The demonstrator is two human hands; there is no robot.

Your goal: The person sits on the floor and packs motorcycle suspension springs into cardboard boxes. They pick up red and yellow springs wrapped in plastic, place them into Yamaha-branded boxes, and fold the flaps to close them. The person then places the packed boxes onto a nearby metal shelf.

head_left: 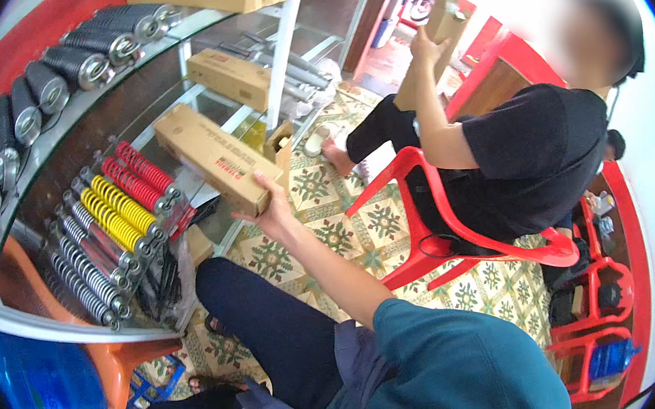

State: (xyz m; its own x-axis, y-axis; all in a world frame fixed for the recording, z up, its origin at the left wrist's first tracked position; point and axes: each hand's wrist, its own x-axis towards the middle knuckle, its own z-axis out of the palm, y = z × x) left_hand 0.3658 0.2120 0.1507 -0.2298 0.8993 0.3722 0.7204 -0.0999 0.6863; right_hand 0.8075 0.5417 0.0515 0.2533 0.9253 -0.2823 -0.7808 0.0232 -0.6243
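My right hand (pixel 267 203) grips the near end of a long brown cardboard box (pixel 210 149) at the edge of a glass display shelf. My left hand is not in view. Shock absorbers stand in rows just left of the box, with red (pixel 141 180), yellow (pixel 112 207) and silver-and-black (pixel 84 282) springs. Behind it, a second long cardboard box (pixel 228 75) lies on the glass, beside grey metal tubes (pixel 290 80). More black shock absorbers (pixel 52 94) line the upper glass shelf (pixel 165 44).
A person in black (pixel 529 143) sits on a red plastic chair (pixel 420 251) to the right, holding an upright cardboard package (pixel 445 28). An orange chair (pixel 143 351) and blue water jug (pixel 43 386) are at lower left. More red chairs (pixel 600 295) stand at far right on the tiled floor (pixel 331 236).
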